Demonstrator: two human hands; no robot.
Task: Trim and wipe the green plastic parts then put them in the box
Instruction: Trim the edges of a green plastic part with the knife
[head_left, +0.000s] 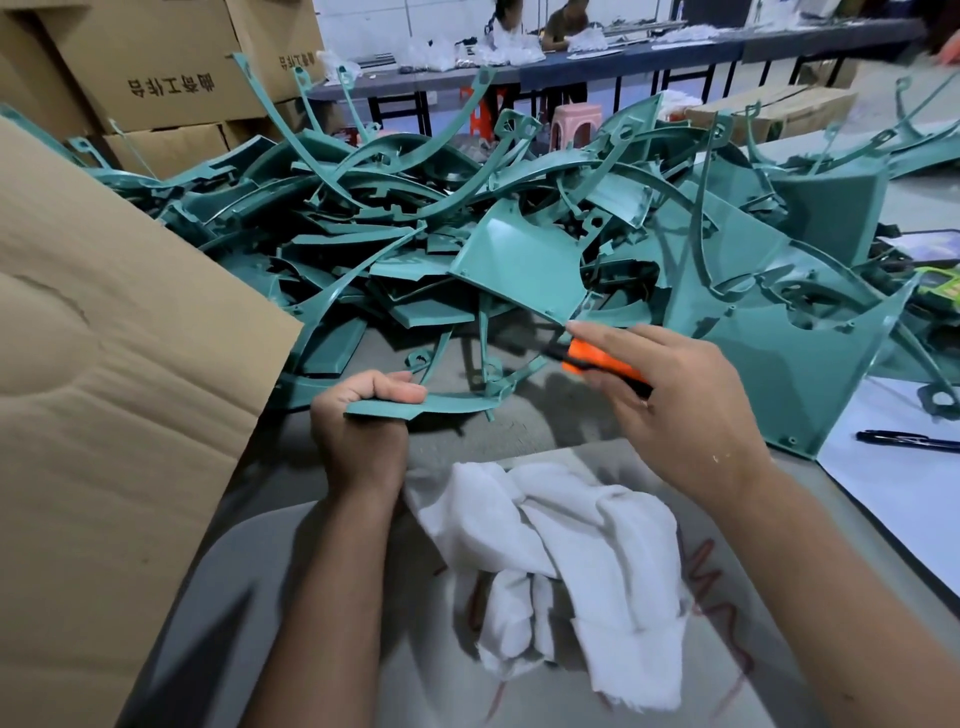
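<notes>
Left hand (358, 415) fisted, fingers (402, 392) curled tight round one end of a curved green plastic part (447, 402); the strip runs out to the right from the fist, held just above the grey surface (519, 431). Right hand (691, 410) beside it, fingers wrapped on an orange trimming knife (597, 364), index finger laid straight along the top, black tip aimed left toward the far end of the held part; tip and part near each other, contact cannot be told. Behind both hands, a large tangled heap of green parts (493, 234) spread across the surface, curved strips and flat panels mixed. White cloth (571, 545) lies crumpled on the surface between the forearms, close to the body. Cardboard box flap (104, 364) stands at the left edge, tilted over the surface; stacked cartons (171, 67) beyond it. Black pen (904, 441) on white paper at far right.
</notes>
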